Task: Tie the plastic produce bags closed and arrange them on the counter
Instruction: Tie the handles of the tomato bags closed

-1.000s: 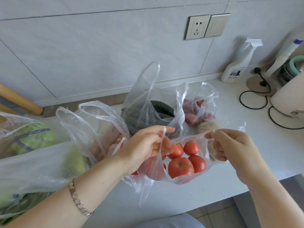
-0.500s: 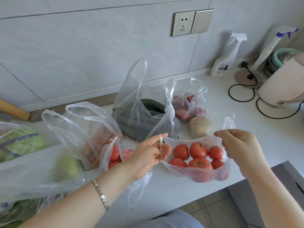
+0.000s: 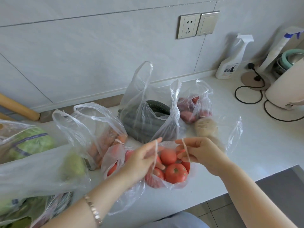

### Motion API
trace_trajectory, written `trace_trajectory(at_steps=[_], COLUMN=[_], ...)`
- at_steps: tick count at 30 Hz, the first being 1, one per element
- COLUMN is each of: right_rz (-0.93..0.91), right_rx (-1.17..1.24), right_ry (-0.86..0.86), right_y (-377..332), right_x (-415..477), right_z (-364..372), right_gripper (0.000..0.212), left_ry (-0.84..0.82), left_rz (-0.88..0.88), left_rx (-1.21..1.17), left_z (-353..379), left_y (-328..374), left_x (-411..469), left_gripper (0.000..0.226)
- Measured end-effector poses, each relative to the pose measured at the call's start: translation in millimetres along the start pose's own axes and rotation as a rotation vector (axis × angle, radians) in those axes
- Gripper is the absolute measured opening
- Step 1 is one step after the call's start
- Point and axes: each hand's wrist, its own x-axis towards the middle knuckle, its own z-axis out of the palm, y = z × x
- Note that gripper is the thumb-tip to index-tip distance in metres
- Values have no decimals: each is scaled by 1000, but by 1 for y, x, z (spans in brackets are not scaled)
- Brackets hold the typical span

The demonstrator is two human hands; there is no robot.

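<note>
A clear bag of red tomatoes [image 3: 174,174] lies near the counter's front edge. My left hand [image 3: 144,160] pinches one stretched handle of this bag. My right hand [image 3: 200,153] pinches the other handle, which loops over its fingers. The two hands sit close together above the tomatoes. Behind stand open bags: carrots [image 3: 105,139], dark green cucumbers [image 3: 144,122], reddish sweet potatoes [image 3: 192,109] and a pale round vegetable [image 3: 207,127]. At the left lie bags with a cabbage [image 3: 29,142] and other greens [image 3: 70,167].
A white counter [image 3: 255,145] runs along a tiled wall. A spray bottle [image 3: 230,63], a black cord [image 3: 250,94] and a white appliance [image 3: 286,89] stand at the right. A wooden rolling pin [image 3: 18,107] leans at the left. The counter's front edge [image 3: 197,201] drops to the floor.
Both hands have drawn closer together over the tomato bag, pulling its handles thin and upright. The view has shifted slightly.
</note>
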Motion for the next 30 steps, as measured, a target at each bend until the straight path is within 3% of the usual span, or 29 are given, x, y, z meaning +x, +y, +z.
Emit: trace_trajectory(at_steps=[3, 6, 9, 11, 13, 15, 19, 21, 23, 26, 28, 30], right_rz=[32, 33, 31, 62, 89, 154, 397, 468, 458, 359, 303, 264], right_rx=[27, 21, -160, -282, -251, -44, 282, 359, 441, 515, 424, 224], right_ry=[-208, -255, -148, -51, 71, 183, 359, 419, 508, 535, 467, 430], right_y=[2, 4, 7, 13, 24, 39, 74, 88, 91, 86, 83, 86], right_x=[2, 10, 19, 25, 33, 45, 71, 83, 94, 110, 118, 126], right_z=[-2, -6, -9, -10, -13, -22, -36, -35, -34, -31, -25, -20], right_gripper=[26, 18, 12, 22, 36, 46, 27, 26, 27, 28, 33, 37], left_ry=[-129, -175, -230, -223, -133, -57, -79, -84, -138, -113, -120, -172], left_rz=[3, 60, 110, 149, 202, 218, 498, 556, 571, 590, 500, 424], left_rx=[101, 302, 413, 528, 605, 683, 1425, 1545, 1339, 874, 568, 467], left_z=[23, 31, 32, 32, 29, 16, -26, -29, -26, -15, -3, 12], left_y=[-6, -8, -7, -11, -17, -28, -71, -84, -87, -71, -56, -44], left_x=[26, 49, 57, 61, 61, 57, 46, 46, 49, 58, 61, 63], left_gripper=[63, 71, 64, 36, 8, 25, 27, 34, 24, 37, 42, 47])
